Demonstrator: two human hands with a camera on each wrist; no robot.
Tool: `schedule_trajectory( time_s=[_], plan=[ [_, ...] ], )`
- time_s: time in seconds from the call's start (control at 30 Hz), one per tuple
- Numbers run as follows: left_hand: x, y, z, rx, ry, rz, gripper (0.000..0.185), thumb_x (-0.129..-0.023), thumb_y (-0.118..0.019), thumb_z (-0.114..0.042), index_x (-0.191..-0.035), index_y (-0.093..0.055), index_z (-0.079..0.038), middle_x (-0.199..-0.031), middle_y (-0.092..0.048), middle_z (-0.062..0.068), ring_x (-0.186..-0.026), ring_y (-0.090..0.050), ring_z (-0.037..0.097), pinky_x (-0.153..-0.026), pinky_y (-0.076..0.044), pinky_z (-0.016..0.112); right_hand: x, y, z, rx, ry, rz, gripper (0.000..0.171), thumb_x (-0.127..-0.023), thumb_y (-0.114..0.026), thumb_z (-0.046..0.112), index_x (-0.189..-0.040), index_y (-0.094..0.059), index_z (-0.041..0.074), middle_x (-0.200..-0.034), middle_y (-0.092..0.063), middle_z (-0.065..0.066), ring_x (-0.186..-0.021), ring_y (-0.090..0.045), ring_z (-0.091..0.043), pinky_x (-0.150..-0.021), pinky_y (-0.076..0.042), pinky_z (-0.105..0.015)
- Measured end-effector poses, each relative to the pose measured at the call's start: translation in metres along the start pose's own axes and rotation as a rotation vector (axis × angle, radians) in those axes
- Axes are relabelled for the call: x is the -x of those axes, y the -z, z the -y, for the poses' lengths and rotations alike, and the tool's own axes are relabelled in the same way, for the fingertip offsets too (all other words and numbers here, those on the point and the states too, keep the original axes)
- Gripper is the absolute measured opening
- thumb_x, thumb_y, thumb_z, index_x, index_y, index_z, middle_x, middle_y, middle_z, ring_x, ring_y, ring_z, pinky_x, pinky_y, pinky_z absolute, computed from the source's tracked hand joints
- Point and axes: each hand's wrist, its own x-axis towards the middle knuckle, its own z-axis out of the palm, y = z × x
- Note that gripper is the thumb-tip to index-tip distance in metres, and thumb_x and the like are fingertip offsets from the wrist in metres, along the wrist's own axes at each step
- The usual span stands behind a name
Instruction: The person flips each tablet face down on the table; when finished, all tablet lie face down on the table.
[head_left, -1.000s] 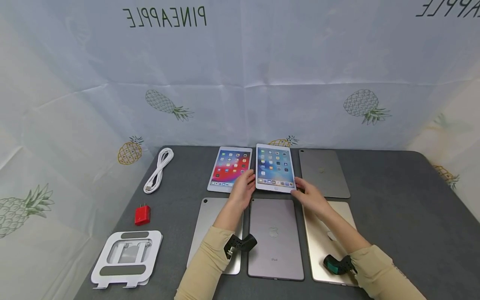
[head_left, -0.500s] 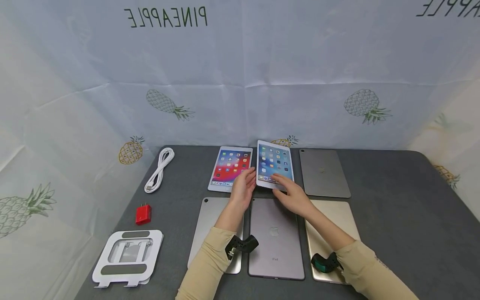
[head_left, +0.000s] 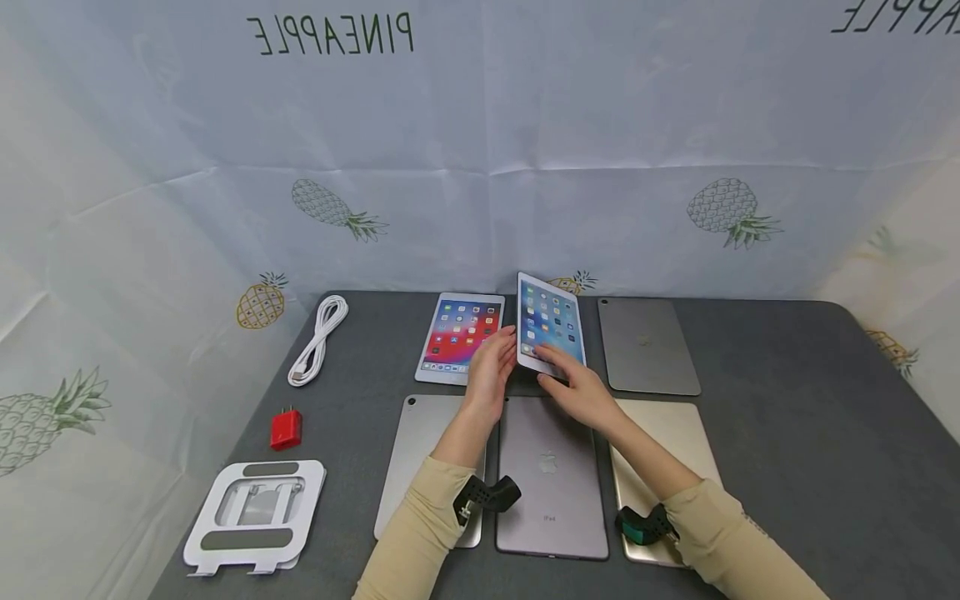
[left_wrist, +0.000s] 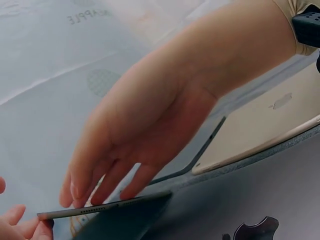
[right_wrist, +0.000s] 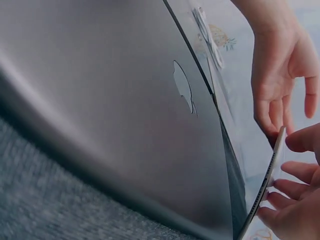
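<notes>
A white tablet [head_left: 552,317] with a lit blue home screen stands tilted, its left side raised, at the back middle of the table. The fingers of my left hand [head_left: 489,377] reach behind its lower left corner. In the right wrist view, that hand's thumb hangs apart from the tablet. My right hand [head_left: 583,395] touches the lower part of the screen with spread fingers, as the left wrist view shows from below. Left of it lies another white tablet [head_left: 461,332] with a red-and-blue screen. A dark grey tablet [head_left: 649,346] lies face down on the right.
In the front row, face down, lie a silver tablet [head_left: 420,467], a grey tablet [head_left: 551,500] and a gold tablet [head_left: 678,425]. At left are a white cable [head_left: 318,337], a red charger [head_left: 286,429] and a white stand [head_left: 206,533]. A pineapple-print curtain [head_left: 487,108] hangs behind.
My right hand has moved from the tablet's right edge onto the lower screen. The tablet has tilted further, its left side rising. My left hand has shifted slightly up and right.
</notes>
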Motion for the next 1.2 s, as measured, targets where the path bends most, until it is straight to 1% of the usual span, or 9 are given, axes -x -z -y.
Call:
schedule_trajectory(
  time_s=[0.1,0.17,0.27,0.47,0.6,0.7,0.77,1.0,1.2],
  plan=[
    [0.003,-0.002,-0.002,-0.020,-0.030,0.005,0.042,-0.099,-0.050,-0.018,-0.135,-0.052,0.002,-0.136,-0.053,0.017,-0.120,-0.052,0.028,-0.108,-0.038,0.036,-0.001,0.000,0.001,-0.019,-0.002,-0.017,0.048,-0.095,-0.060,0.016,-0.142,-0.051,0.008,-0.150,-0.042,-0.014,-0.137,-0.038,-0.037,-0.107,-0.034,-0.056],
    [0.004,-0.003,-0.003,-0.033,-0.052,0.013,0.041,-0.099,-0.050,-0.018,-0.135,-0.052,0.002,-0.135,-0.053,0.016,-0.120,-0.053,0.028,-0.108,-0.038,0.036,-0.001,0.000,0.002,-0.042,-0.004,-0.031,0.048,-0.095,-0.061,0.015,-0.142,-0.051,0.009,-0.148,-0.044,-0.015,-0.132,-0.043,-0.037,-0.103,-0.038,-0.055],
    [0.006,-0.005,-0.005,-0.065,-0.093,0.026,0.040,-0.099,-0.050,-0.019,-0.134,-0.053,0.001,-0.134,-0.054,0.015,-0.120,-0.053,0.028,-0.108,-0.038,0.038,-0.001,0.000,0.004,-0.083,-0.006,-0.047,0.047,-0.096,-0.061,0.015,-0.142,-0.051,0.010,-0.146,-0.045,-0.017,-0.127,-0.047,-0.038,-0.101,-0.042,-0.055],
    [0.009,-0.011,-0.010,-0.131,-0.177,0.068,0.040,-0.099,-0.051,-0.021,-0.133,-0.054,0.000,-0.134,-0.054,0.014,-0.120,-0.053,0.029,-0.107,-0.039,0.038,-0.001,0.001,0.007,-0.179,-0.045,-0.069,0.047,-0.097,-0.060,0.020,-0.143,-0.050,0.015,-0.147,-0.044,-0.014,-0.134,-0.042,-0.036,-0.104,-0.038,-0.055],
    [0.012,-0.016,-0.012,-0.137,-0.221,0.123,0.040,-0.100,-0.049,-0.020,-0.133,-0.053,0.003,-0.133,-0.053,0.017,-0.120,-0.053,0.032,-0.107,-0.039,0.040,0.000,0.005,0.011,-0.275,-0.070,-0.079,0.047,-0.100,-0.057,0.026,-0.145,-0.047,0.018,-0.146,-0.046,-0.011,-0.136,-0.039,-0.030,-0.106,-0.037,-0.054],
    [0.013,-0.020,-0.013,-0.121,-0.224,0.161,0.040,-0.100,-0.047,-0.019,-0.132,-0.052,0.005,-0.133,-0.054,0.020,-0.121,-0.052,0.033,-0.107,-0.039,0.041,0.001,0.008,0.013,-0.329,-0.075,-0.096,0.048,-0.100,-0.055,0.030,-0.146,-0.046,0.019,-0.144,-0.048,-0.011,-0.134,-0.042,-0.030,-0.104,-0.038,-0.055],
    [0.014,-0.023,-0.013,-0.120,-0.214,0.173,0.040,-0.101,-0.046,-0.020,-0.131,-0.053,0.005,-0.133,-0.054,0.020,-0.122,-0.052,0.031,-0.107,-0.039,0.041,0.001,0.010,0.015,-0.349,-0.077,-0.110,0.049,-0.100,-0.056,0.032,-0.146,-0.046,0.019,-0.144,-0.048,-0.010,-0.131,-0.045,-0.030,-0.102,-0.041,-0.054],
    [0.015,-0.032,-0.009,-0.098,-0.185,0.186,0.039,-0.102,-0.044,-0.021,-0.131,-0.054,0.004,-0.134,-0.055,0.016,-0.125,-0.052,0.025,-0.105,-0.041,0.039,0.001,0.016,0.014,-0.467,-0.059,-0.122,0.049,-0.101,-0.055,0.027,-0.147,-0.045,0.013,-0.147,-0.045,-0.009,-0.128,-0.049,-0.029,-0.099,-0.046,-0.044],
    [0.014,-0.033,-0.005,-0.080,-0.187,0.235,0.043,-0.103,-0.041,-0.024,-0.133,-0.051,0.005,-0.136,-0.054,0.016,-0.128,-0.049,0.026,-0.106,-0.040,0.040,0.001,0.021,0.015,-0.486,-0.073,-0.124,0.052,-0.100,-0.056,0.030,-0.148,-0.043,0.013,-0.149,-0.043,-0.009,-0.130,-0.047,-0.029,-0.100,-0.045,-0.045]
  ],
)
